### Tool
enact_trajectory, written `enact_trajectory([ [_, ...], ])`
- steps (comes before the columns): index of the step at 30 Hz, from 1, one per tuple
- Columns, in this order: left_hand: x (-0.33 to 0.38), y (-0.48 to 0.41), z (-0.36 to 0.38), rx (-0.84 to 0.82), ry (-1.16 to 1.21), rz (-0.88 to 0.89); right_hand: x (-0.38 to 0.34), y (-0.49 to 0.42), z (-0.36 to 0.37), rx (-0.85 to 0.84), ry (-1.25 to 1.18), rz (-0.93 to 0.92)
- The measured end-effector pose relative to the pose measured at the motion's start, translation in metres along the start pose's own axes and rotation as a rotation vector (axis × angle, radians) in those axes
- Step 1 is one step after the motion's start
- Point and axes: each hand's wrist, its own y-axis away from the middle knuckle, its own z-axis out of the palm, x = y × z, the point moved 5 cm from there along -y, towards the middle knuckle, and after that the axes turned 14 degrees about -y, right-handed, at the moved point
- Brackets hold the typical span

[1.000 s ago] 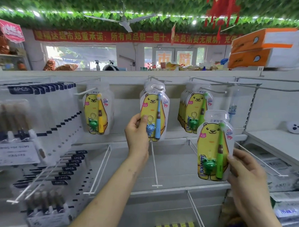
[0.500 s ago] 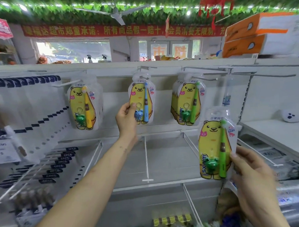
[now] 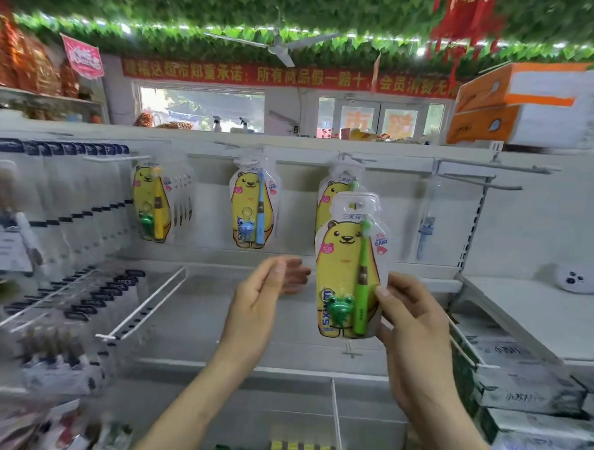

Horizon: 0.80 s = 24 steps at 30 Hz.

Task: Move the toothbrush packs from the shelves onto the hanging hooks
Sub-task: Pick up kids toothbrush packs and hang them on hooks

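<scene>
Green artificial leaves (image 3: pixel 196 2) hang overhead around a white ceiling fan (image 3: pixel 280 46); a red yellow-lettered banner (image 3: pixel 247 74) stretches above bright glass windows (image 3: pixel 200 106).

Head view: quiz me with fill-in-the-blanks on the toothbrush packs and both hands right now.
1. The right hand pinches a clear plastic pack with a yellow bear card that holds a ____ toothbrush.
2. The left hand holds ____.
3. The middle hanging bear pack holds a ____ toothbrush.
4. The leftmost hanging bear pack holds a ____ toothbrush.
Missing words: green; nothing; blue; yellow.
</scene>
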Motion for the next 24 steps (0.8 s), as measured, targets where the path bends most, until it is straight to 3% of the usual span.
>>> enact_trajectory([
  [4, 0.022, 0.018, 0.021, -0.027, -0.063, 0.064, -0.006, -0.004, 0.012, -0.067, -0.023, 0.008],
  [10, 0.029, 0.006, 0.033, 0.031, 0.083, -0.062, -0.012, -0.017, 0.024, -0.088, -0.075, -0.001],
  [24, 0.010, -0.028, 0.045, 0.041, 0.142, -0.102, -0.004, -0.043, 0.028, -0.072, -0.068, 0.008],
])
